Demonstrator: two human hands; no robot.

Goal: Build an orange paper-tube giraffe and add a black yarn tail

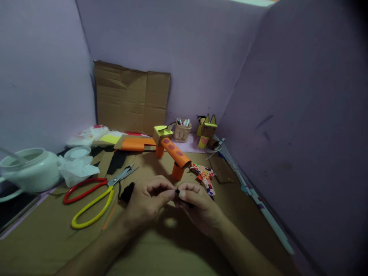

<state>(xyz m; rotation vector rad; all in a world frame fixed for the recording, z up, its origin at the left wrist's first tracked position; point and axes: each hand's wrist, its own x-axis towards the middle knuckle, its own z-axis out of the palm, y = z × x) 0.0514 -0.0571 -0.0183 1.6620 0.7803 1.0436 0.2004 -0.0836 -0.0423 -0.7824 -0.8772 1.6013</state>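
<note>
From where I stand, I see a small black piece (177, 192) right between two hands, held up over the brown worktop (172, 257). The left hand (146, 199) pinches it from one side, with its thumb and pointing finger pressed close together. The right hand (202, 207) pinches it from the other side, its thumb lying on top. So both sets of fingers are closed on it, and their tips nearly meet.

The black piece is dark and tiny, and only a little lump of it peeks out. A bit more black shows under the right hand, but I can't tell if it is part of the same thing. The fingers hide the rest of its shape.

Just past the fingers stands an orange toy (176, 152) with dark spots and a yellow top on its box head. A flowery piece (206, 177) lies beside it. By the left hand there is a black scrap (127, 193), and farther over lie big scissors (116, 179) with one red handle and one yellow.
</note>
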